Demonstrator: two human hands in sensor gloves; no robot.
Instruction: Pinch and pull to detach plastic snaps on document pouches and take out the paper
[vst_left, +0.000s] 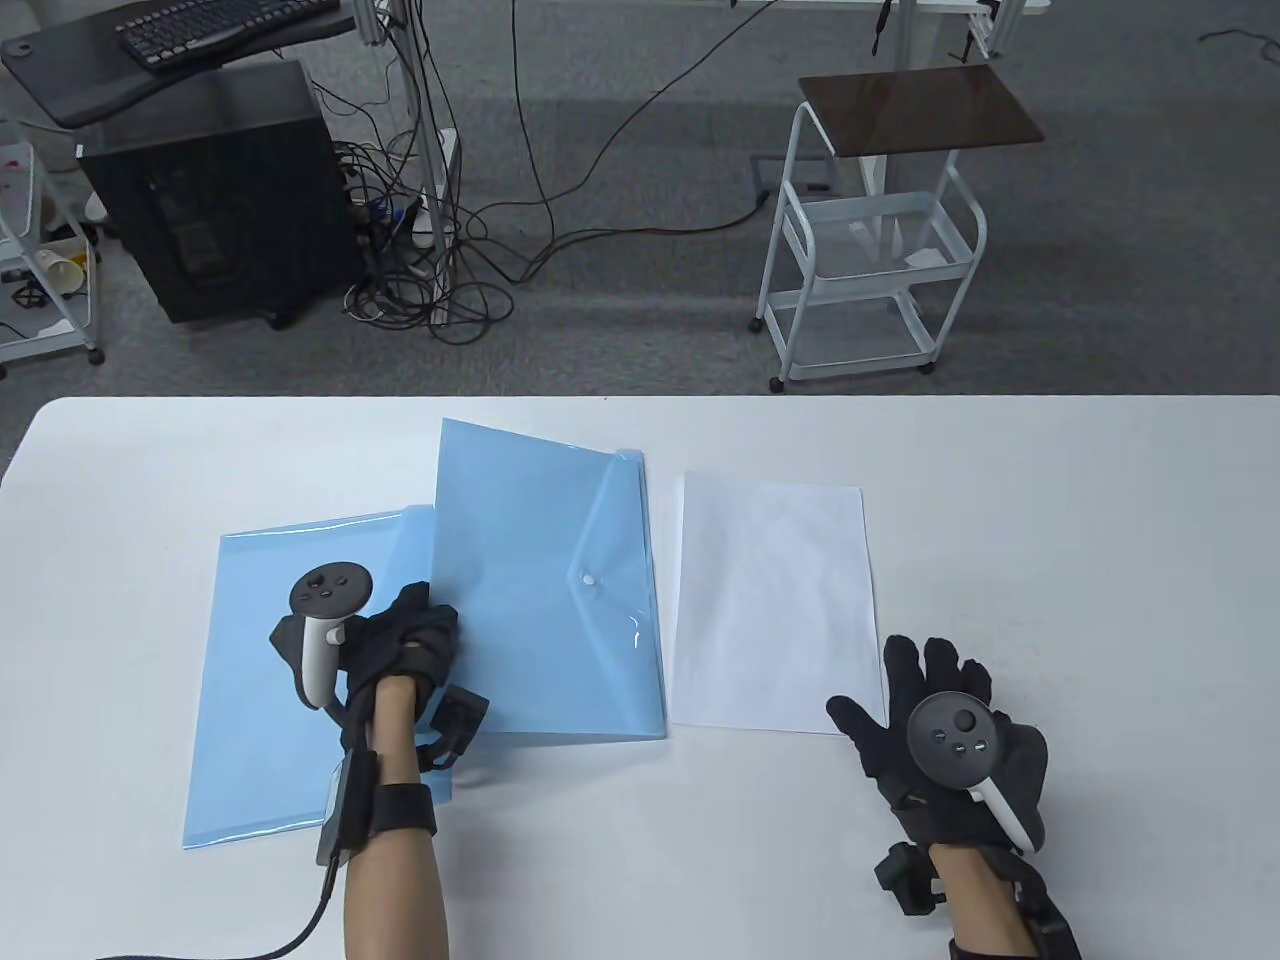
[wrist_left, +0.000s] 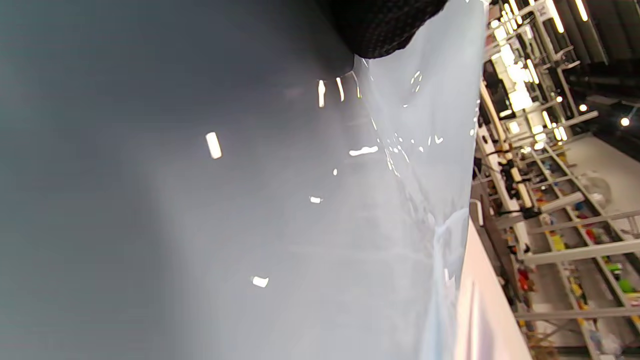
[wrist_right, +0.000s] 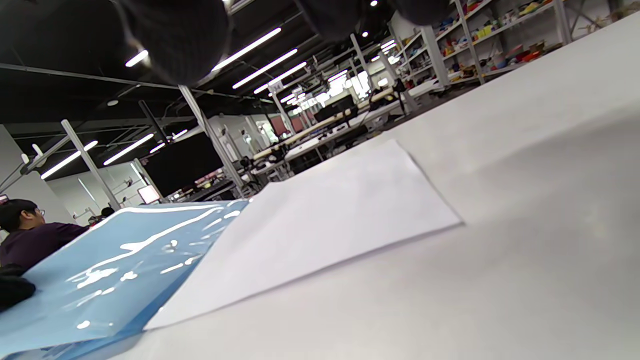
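Observation:
Two light blue document pouches lie on the white table (vst_left: 1050, 520). The left pouch (vst_left: 270, 690) lies flat. The second pouch (vst_left: 545, 600) overlaps it, its flap down and a white snap (vst_left: 590, 580) showing. My left hand (vst_left: 430, 622) grips this pouch's left edge, which is raised off the table. In the left wrist view the glossy pouch (wrist_left: 400, 175) fills the frame below a fingertip (wrist_left: 385, 30). A white paper sheet (vst_left: 770, 600) lies flat to the right of the pouch. My right hand (vst_left: 925, 690) is open with its fingers spread, just beside the sheet's near right corner, holding nothing. The right wrist view shows the paper (wrist_right: 325, 220) next to the pouch (wrist_right: 125, 250).
Past the table's far edge stand a white wire cart (vst_left: 870, 270), a black computer tower (vst_left: 215, 190) and tangled cables (vst_left: 440, 260) on the floor. A seated person (wrist_right: 25, 225) shows far off in the right wrist view.

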